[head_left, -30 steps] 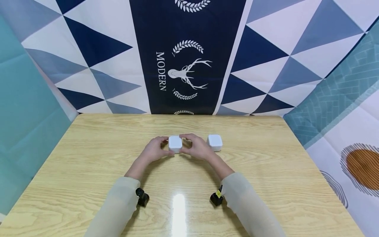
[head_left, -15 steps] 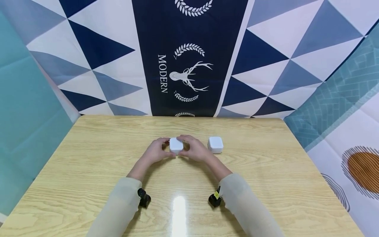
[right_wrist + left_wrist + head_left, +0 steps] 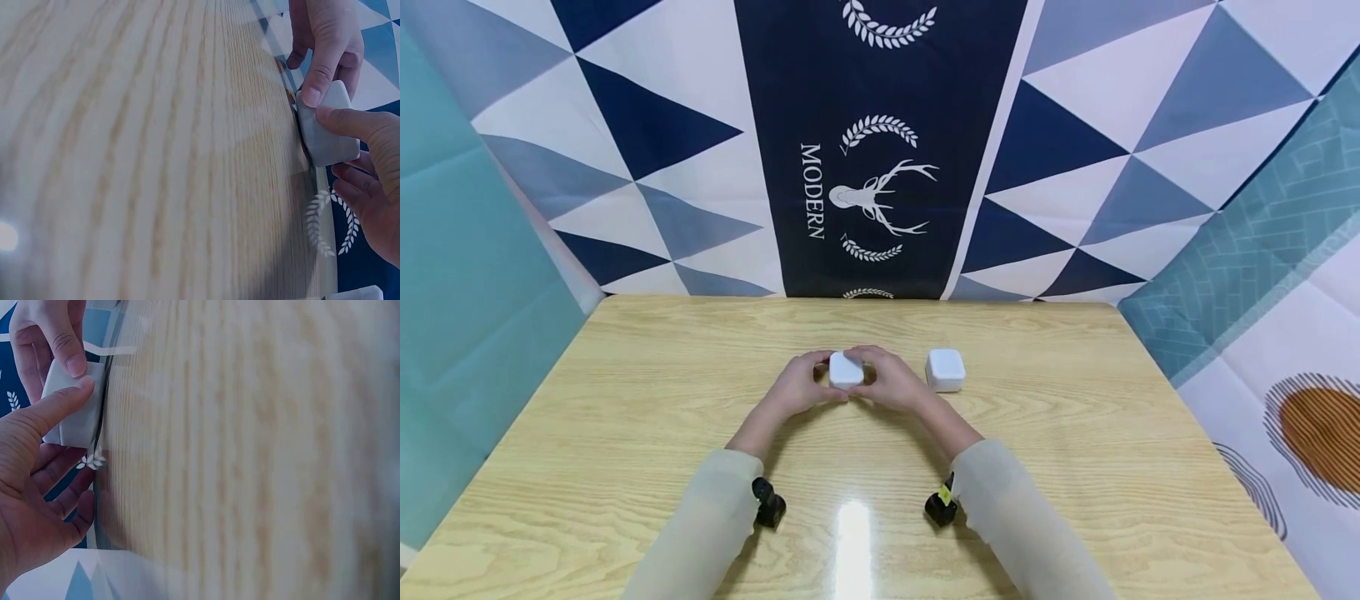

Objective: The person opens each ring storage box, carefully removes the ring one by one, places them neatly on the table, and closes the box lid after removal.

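A small white box with rounded corners (image 3: 846, 372) sits between both hands toward the back of the wooden table. My left hand (image 3: 796, 387) grips its left side, thumb on the near face and the other fingers behind. From the right, my right hand (image 3: 891, 380) pinches the same box, its thumb close to the left thumb. In the left wrist view, both thumbs press the near face of the white box (image 3: 78, 422). A second, similar white box (image 3: 946, 370) stands just right of my right hand, untouched; its corner (image 3: 359, 294) shows in the right wrist view.
The pale wooden table (image 3: 1060, 467) ends at a patterned cloth backdrop (image 3: 700, 167) behind the boxes. A teal cloth (image 3: 467, 275) hangs on the left and a patterned cloth (image 3: 1262, 333) on the right. Black wrist cameras (image 3: 769, 503) sit below the cuffs.
My right hand's fingers have shifted slightly left along the top back edge of the held box. The whole scene sits a little lower in the head view; the second box stays in place.
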`<state>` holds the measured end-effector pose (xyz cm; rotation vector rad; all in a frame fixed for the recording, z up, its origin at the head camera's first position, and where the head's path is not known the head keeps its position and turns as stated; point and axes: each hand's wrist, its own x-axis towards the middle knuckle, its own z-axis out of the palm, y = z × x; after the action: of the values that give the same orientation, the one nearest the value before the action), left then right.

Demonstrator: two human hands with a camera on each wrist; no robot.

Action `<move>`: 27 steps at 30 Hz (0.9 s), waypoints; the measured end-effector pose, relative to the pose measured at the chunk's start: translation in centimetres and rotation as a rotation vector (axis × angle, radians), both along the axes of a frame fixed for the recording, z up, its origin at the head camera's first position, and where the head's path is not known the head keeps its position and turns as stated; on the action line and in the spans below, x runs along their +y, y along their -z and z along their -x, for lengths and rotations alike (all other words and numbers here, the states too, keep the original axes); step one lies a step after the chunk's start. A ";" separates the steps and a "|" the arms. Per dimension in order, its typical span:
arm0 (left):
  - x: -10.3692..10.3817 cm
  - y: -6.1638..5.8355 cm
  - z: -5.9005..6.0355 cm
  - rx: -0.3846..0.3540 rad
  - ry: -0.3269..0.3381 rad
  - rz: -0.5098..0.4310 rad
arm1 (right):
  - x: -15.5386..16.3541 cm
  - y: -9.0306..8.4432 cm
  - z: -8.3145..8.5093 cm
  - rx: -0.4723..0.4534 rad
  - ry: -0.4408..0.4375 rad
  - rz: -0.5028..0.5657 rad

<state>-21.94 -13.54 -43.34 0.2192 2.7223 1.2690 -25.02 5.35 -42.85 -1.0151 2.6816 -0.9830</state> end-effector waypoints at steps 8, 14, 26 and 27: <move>0.0 0.4 0.1 -0.008 0.008 -0.022 | -0.1 0.0 -0.1 0.001 -0.001 -0.004; -0.1 0.6 0.3 -0.016 0.019 -0.044 | 0.0 0.1 -0.1 0.003 0.012 -0.021; 0.0 0.4 0.3 0.008 0.029 -0.022 | 0.0 0.0 0.1 -0.014 0.002 -0.024; 0.0 0.4 0.3 0.015 0.033 -0.020 | 0.0 0.0 0.1 -0.016 -0.001 -0.023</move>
<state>-22.27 -13.53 -43.79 0.2757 2.7081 1.2922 -25.16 5.39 -42.87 -1.0000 2.6731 -0.9536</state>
